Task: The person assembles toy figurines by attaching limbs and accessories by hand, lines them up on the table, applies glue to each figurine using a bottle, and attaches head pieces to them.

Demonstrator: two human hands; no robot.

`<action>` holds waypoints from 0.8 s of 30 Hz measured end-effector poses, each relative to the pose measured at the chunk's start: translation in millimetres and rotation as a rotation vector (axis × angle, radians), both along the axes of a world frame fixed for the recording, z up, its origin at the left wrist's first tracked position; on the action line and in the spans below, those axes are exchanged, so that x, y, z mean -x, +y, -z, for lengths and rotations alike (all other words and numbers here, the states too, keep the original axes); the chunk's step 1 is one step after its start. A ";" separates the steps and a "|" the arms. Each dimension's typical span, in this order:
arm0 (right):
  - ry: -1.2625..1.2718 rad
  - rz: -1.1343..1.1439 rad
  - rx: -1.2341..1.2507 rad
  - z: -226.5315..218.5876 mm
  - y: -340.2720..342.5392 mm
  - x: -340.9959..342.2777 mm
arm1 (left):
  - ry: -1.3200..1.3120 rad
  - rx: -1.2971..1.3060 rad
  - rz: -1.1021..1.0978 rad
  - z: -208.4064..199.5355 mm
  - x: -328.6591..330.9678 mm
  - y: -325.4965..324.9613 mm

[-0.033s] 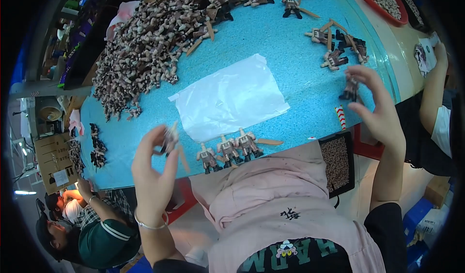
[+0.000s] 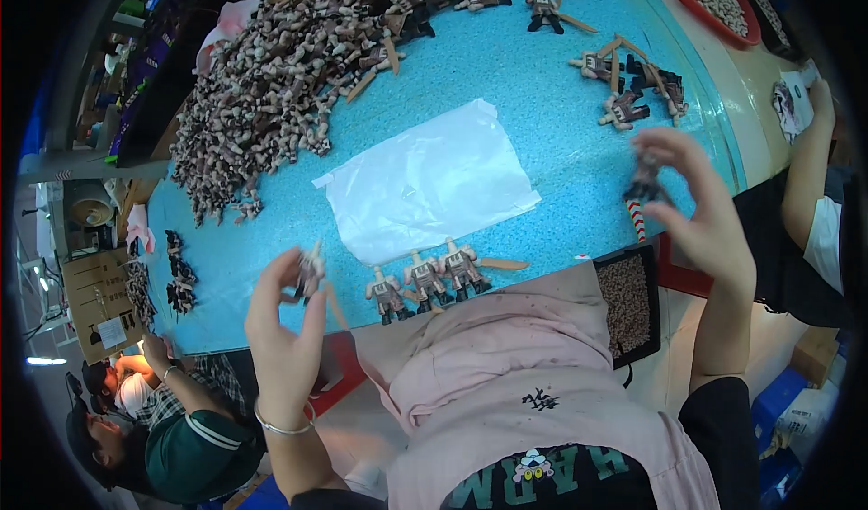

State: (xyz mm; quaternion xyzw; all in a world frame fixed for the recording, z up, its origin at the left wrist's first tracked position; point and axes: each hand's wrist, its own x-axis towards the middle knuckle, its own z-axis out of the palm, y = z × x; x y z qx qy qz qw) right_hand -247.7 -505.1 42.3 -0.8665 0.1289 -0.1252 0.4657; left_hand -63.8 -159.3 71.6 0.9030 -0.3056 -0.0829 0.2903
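Blue, speckled sheeting (image 2: 561, 85) is spread over the worktop, its near edge curved in front of a pink apron (image 2: 488, 356). In the left hand (image 2: 278, 329), on whose wrist a metal bangle (image 2: 285, 427) is worn, a small jointed figurine (image 2: 310, 273) is pinched upright between thumb and fingers, over the near-left edge; a thin tan strip (image 2: 335, 306) is seen slanting down just beside it. By the right hand (image 2: 710, 216), a second figurine (image 2: 646, 182), blurred, is grasped between curled fingers and thumb above the right part of the sheeting; how firmly cannot be told. Just below it, a red-and-white striped stick (image 2: 636, 222) is laid near the edge.

Between the hands, three pale-topped, dark-booted figurines (image 2: 425, 281) are lined up side by side, with a flat tan stick (image 2: 504, 264) placed at their right end. Beyond them a creased white plastic sheet (image 2: 429, 180) is laid flat. At the far left a large pile of figurines (image 2: 262, 103) is heaped, and to the upper right a loose cluster of figurines (image 2: 626, 108) is scattered among tan sticks.
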 end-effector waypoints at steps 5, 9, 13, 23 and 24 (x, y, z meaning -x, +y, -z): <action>0.030 -0.383 -0.153 0.3 60.1 -32.5 | 0.074 -0.038 -0.191 30.4 22.4 27.3; 0.018 -0.437 0.126 5.0 84.0 -52.9 | -0.034 -0.019 -0.103 46.2 27.2 21.6; 0.080 -0.472 0.175 17.5 88.1 -54.7 | -0.044 0.006 -0.067 47.6 28.2 21.4; -0.067 0.179 0.528 18.2 3.1 -44.0 | -0.054 0.027 -0.158 50.6 28.8 24.7; -0.052 0.195 0.665 20.7 -7.2 -43.1 | -0.056 0.021 -0.159 50.8 27.7 24.0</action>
